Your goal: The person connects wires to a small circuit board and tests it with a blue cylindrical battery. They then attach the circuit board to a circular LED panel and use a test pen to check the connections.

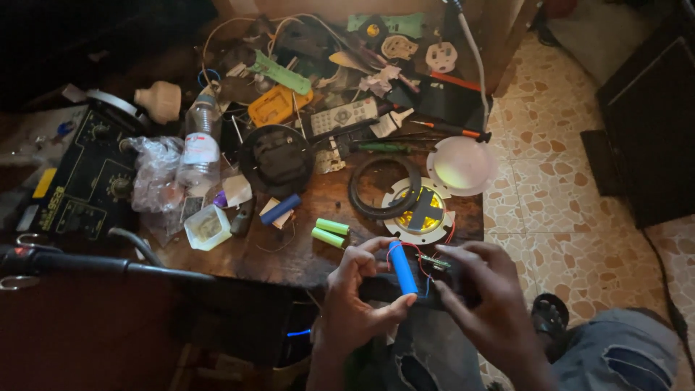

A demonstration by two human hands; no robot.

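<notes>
— How does the blue cylindrical battery [402,267] lie?
— Nearly upright, top leaning slightly left, just off the table's front edge [289,269]. The left hand [356,295] pinches it closed; the right hand [478,289] curls around a small circuit board [436,262].
— Room?
— Open floor [557,210] at right; two green batteries [329,232] lie close behind.

Home repair workshop: cluttered wooden bench [289,253], soldering station [87,181], screwdrivers [449,130].
</notes>
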